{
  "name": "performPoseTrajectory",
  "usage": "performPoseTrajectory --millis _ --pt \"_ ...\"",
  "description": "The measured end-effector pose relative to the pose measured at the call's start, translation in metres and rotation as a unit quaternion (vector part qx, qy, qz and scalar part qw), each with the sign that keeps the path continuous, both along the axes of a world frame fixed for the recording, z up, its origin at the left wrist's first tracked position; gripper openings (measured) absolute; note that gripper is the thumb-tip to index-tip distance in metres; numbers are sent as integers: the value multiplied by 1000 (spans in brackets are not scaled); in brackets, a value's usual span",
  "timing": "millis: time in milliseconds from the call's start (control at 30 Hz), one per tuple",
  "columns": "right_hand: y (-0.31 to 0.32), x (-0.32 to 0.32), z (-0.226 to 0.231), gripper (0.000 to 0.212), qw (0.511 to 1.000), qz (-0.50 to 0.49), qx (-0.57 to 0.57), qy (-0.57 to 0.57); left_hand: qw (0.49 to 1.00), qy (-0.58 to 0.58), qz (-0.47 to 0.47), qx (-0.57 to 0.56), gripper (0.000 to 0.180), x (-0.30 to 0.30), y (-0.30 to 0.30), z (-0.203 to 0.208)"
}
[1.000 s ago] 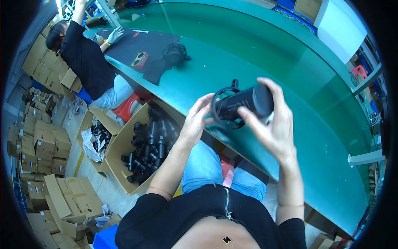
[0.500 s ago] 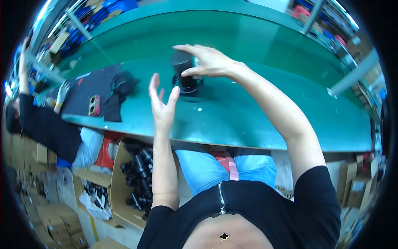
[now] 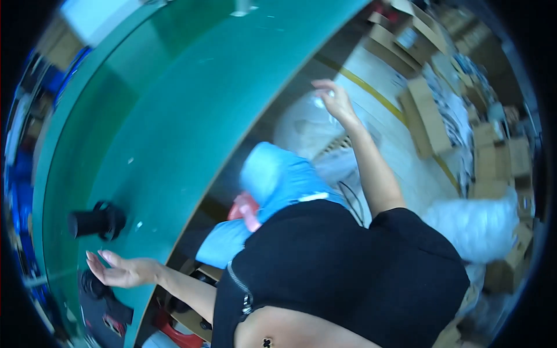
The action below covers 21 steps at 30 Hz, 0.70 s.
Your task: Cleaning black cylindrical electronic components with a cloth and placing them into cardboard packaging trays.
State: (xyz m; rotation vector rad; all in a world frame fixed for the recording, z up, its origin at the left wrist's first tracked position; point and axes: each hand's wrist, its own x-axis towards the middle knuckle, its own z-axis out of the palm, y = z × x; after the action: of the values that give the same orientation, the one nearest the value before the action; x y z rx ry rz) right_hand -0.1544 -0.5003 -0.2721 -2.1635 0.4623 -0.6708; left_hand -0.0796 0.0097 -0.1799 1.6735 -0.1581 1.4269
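Note:
A black cylindrical part with a wider ringed end [image 3: 93, 222] lies on the green workbench [image 3: 174, 116] at the left, as seen in the turned view. Close by, apart from it, my left hand [image 3: 125, 271] is open with the palm turned up and nothing in it. My right hand [image 3: 335, 103] is off the bench, over a clear plastic bag [image 3: 301, 124] beside my lap. Its fingers are slightly bent and apart, and I see nothing held in them; whether they touch the bag, I cannot tell.
A black mat [image 3: 96, 310] with a dark strapped item [image 3: 93, 285] lies at the lower left. Open cardboard boxes [image 3: 423, 116] stand on the floor at the right, near a bundle of clear wrap [image 3: 473, 226]. A red stool [image 3: 180, 332] is under the bench edge.
My right hand has let go of the black cylindrical part and swung off the bench to the right. My head and body have turned right. The part stays on the bench.

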Motion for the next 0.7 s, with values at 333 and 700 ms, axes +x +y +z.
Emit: performPoseTrajectory --millis 333,700 --pt "-26 -146 -230 24 949 -176 92 243 837 476 -268 32 33 -85 -109 -110" --pt "-31 -205 -275 25 786 -120 -60 604 668 660 -287 192 31 -92 -139 -143"
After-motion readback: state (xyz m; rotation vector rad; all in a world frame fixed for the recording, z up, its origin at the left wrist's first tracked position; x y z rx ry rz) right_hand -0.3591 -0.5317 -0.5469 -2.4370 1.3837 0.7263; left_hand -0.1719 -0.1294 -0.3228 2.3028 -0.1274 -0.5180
